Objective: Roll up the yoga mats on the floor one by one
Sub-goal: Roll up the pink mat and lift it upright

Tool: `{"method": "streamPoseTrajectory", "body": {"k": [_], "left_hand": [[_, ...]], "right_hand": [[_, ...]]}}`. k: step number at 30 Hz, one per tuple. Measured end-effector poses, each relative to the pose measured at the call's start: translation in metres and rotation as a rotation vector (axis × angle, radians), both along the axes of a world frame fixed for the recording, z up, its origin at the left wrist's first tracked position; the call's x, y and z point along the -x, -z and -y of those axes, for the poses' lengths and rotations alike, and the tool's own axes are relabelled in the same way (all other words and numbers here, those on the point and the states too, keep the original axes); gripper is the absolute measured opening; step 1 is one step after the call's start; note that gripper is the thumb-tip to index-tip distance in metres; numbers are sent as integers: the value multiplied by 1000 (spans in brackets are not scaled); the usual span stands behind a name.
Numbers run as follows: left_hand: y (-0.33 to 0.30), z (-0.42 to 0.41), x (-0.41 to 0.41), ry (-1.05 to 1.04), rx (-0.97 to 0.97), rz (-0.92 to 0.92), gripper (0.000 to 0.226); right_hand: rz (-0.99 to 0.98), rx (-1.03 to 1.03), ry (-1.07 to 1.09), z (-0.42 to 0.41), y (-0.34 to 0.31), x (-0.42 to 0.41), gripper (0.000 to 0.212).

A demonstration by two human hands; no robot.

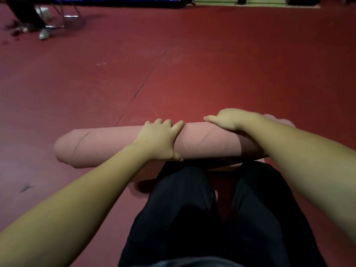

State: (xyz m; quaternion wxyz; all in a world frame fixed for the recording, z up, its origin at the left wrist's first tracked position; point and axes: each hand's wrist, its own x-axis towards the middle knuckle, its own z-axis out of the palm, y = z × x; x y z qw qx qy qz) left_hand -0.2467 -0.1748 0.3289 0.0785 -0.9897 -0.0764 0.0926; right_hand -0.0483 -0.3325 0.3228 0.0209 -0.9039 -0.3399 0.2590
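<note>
A pink yoga mat (107, 147) lies rolled into a thick cylinder across the red floor, just beyond my knees. My left hand (160, 140) grips the roll near its middle, fingers curled over the top and thumb under the near side. My right hand (228, 119) lies over the right part of the roll, fingers bent down its far side, thumb pointing left. My right forearm hides part of the right end. A short flap of mat shows under the roll by my legs.
The red floor (212, 64) stretches ahead, with a seam running diagonally. At the far left stand chair legs (57, 22) and a person's foot in a white sock (44, 33). A dark blue object (115, 0) lines the top edge. My dark trousers (185, 209) fill the foreground.
</note>
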Motion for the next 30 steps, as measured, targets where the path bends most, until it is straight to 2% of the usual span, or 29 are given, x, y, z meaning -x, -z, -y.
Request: {"method": "streamPoseTrajectory", "body": {"k": [3, 7, 9, 11, 13, 15, 17, 21, 23, 25, 28, 30], "left_hand": [[-12, 1, 7, -17, 55, -10, 113], [-13, -3, 12, -76, 196, -83, 112], [-3, -3, 12, -114, 291, -153, 112], [8, -6, 10, -143, 394, -201, 111], [11, -14, 2, -175, 493, -230, 113], [11, -24, -7, -209, 607, -284, 113], [10, -33, -14, -246, 714, -336, 110], [14, -52, -25, -343, 949, -417, 83], [17, -58, -31, -383, 1050, -448, 85], [18, -61, -38, -389, 1068, -460, 89], [13, -53, -40, -377, 1063, -434, 81], [9, -46, -38, -293, 935, -329, 78]], "right_hand": [[-49, 48, -31, -3, -17, -1, 71], [-103, 147, -70, -12, -21, 3, 47], [-158, 203, -93, -13, -11, 6, 49], [-179, 219, -86, -16, 1, 7, 62], [-62, 140, -109, -18, 7, 5, 68], [111, -9, -165, -17, 11, 3, 59], [201, -104, -200, -12, 12, 5, 55], [295, -123, -234, 3, 16, 17, 75], [349, -118, -236, 7, 20, 23, 81], [387, -111, -202, 9, 23, 29, 82], [373, -118, -120, 11, 28, 31, 81], [339, -129, -86, 14, 31, 28, 80]]}}
